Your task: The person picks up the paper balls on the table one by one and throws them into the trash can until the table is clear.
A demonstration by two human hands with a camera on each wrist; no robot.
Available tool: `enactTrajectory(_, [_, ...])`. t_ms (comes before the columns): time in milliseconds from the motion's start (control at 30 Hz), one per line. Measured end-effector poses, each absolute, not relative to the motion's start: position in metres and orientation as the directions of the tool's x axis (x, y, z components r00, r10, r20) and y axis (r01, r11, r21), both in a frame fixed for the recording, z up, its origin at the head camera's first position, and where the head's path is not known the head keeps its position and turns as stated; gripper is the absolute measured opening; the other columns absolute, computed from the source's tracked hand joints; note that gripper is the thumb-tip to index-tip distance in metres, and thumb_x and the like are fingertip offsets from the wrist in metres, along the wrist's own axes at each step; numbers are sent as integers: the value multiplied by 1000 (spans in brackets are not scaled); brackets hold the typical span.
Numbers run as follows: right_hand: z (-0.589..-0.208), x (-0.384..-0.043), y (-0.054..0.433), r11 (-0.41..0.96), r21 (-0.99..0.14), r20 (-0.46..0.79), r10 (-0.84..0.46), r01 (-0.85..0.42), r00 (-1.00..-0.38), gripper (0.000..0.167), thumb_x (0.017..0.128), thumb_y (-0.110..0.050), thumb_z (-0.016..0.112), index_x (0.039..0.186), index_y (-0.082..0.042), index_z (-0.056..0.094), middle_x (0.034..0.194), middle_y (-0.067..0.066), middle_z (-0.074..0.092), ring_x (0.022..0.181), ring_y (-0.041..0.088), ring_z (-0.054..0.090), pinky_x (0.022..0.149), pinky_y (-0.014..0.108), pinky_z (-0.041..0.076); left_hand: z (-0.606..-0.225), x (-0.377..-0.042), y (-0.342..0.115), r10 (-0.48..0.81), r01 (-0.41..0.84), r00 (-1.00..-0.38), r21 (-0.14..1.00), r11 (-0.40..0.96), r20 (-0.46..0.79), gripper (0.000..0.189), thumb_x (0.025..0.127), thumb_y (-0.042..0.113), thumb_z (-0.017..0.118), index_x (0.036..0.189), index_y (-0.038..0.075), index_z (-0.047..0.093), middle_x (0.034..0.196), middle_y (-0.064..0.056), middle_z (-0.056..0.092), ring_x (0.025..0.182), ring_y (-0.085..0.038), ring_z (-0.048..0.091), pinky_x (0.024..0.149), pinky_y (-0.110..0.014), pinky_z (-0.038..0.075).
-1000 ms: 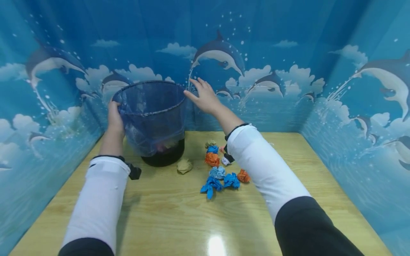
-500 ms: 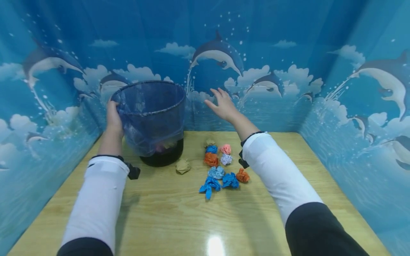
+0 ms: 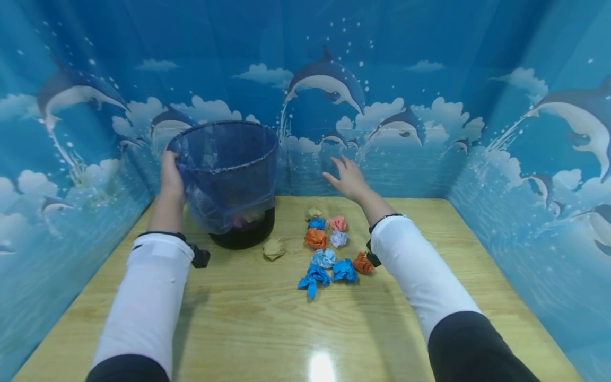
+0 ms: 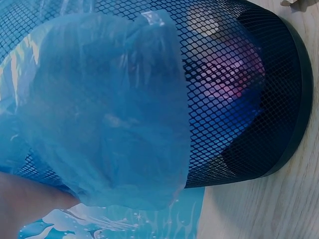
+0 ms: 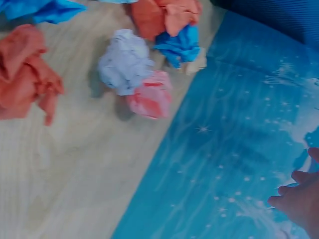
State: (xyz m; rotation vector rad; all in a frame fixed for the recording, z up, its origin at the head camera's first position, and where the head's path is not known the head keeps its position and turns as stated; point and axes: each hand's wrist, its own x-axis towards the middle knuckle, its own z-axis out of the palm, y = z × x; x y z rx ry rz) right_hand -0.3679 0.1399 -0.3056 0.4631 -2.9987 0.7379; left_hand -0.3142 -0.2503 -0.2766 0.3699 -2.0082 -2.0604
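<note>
A black mesh wastebasket (image 3: 245,233) stands at the back left of the table, lined with a translucent blue bag (image 3: 229,185) folded down over its rim. My left hand (image 3: 171,178) grips the left side at the rim; most of its fingers are hidden. Through the mesh, pink and blue crumpled paper (image 4: 229,79) shows inside. My right hand (image 3: 350,180) hovers with fingers spread and holds nothing, beyond the paper balls. Nearest to it are a pink paper ball (image 3: 337,223) and a pale lilac one (image 3: 338,239).
Left of centre lies a tan paper ball (image 3: 274,249). Mid-table are an orange ball (image 3: 315,238), a light blue ball (image 3: 323,258), darker blue balls (image 3: 345,270) and another orange one (image 3: 364,262). A dolphin-print curtain (image 3: 406,159) encloses the wooden table (image 3: 248,318) at back and sides.
My right hand has moved away from the wastebasket's right side, to the right and lower, uncovering the pink and lilac paper balls. The left hand and wastebasket stay put.
</note>
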Motion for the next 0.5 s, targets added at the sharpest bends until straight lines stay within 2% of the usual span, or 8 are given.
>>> enactTrajectory(133, [-321,-370,144,855,-439,67,-274,-275,-959,73,99,-56,37,157,-17,15,162,18,4,149,39,4,117,57,9,-276,-314,-252,-341,6,-940,1000,-28,-4,61,99,41,18,156,33,-4,162,10,-14,149,-13,-14,120,-37,3])
enactTrajectory(267, [-337,-375,148,867,-426,51,-265,-261,-963,70,100,-50,40,156,-15,16,162,19,4,148,40,4,117,57,11,-276,-314,-253,-340,9,-940,1000,-27,-1,61,99,41,18,156,32,-4,162,10,-14,149,-13,-14,120,-37,4])
enactTrajectory(500, [-363,-377,149,897,-370,-19,-269,-244,-963,71,100,-50,43,156,-13,20,161,21,6,147,43,6,116,58,13,-276,-313,-254,-330,2,-944,1000,-31,-8,61,99,41,19,155,34,-4,162,11,-15,149,-14,-14,120,-38,4])
